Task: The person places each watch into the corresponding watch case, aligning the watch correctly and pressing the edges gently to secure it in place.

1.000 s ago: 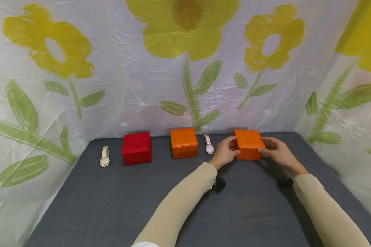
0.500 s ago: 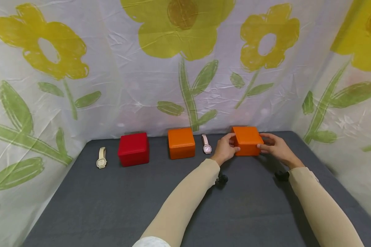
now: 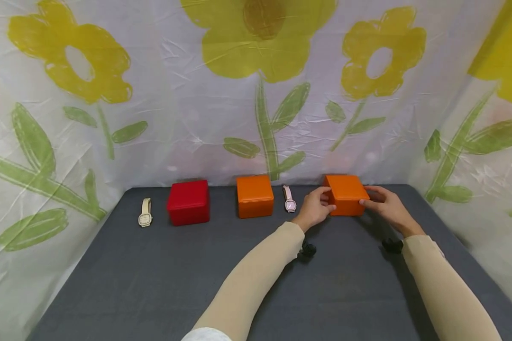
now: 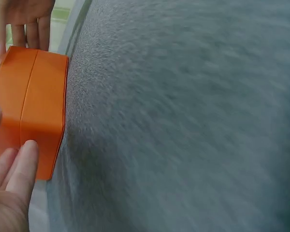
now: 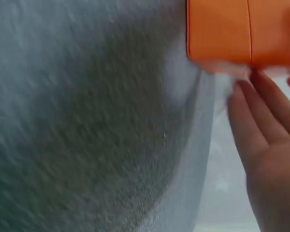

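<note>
On the grey table (image 3: 153,284), both hands hold the level orange box (image 3: 345,195).

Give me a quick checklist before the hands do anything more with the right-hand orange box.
1. Left hand on the right orange box: ok, fingers touch its left side.
2. Right hand on the box: ok, fingers touch its right side.
3. Box lid: ok, appears closed, seam line unbroken in the left wrist view.
4. Box resting on the gray table: cannot tell, its base is blurred.
5. Pink watch clear of the left hand: ok, it lies apart, beside the middle orange box.
6. Red box and cream watch out of the way: ok, far to the left.
</note>
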Available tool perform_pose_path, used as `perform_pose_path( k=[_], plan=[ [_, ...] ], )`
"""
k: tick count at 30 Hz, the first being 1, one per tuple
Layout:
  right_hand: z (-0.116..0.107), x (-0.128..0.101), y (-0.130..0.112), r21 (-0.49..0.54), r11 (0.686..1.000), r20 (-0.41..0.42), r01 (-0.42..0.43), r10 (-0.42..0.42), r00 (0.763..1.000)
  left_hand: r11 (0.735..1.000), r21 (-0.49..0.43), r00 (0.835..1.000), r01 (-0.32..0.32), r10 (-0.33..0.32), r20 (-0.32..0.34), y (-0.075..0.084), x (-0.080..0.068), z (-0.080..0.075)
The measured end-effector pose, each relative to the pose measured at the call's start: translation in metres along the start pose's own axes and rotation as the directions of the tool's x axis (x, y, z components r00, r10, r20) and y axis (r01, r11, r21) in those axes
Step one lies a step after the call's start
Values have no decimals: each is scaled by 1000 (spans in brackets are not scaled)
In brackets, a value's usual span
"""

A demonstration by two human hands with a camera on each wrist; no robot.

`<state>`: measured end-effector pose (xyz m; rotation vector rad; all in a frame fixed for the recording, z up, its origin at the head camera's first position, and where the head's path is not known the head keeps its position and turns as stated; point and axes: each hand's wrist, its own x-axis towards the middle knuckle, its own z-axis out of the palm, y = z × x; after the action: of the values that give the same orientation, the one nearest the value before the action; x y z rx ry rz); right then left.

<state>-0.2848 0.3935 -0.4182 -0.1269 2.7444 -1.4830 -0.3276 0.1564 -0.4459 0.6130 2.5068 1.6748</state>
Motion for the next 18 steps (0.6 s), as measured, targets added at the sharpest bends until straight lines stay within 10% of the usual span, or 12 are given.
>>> perform_pose_path(
  k=[8, 18],
  plan=[
    [19, -12, -27, -122, 987, -182, 101, -122, 976, 991, -62, 993, -117, 118, 9, -5, -21, -33],
    [70, -10, -55, -131, 965, -154, 226, -245, 957, 982, -22, 982, -186, 187, 30, -6, -58, -82]
  ],
)
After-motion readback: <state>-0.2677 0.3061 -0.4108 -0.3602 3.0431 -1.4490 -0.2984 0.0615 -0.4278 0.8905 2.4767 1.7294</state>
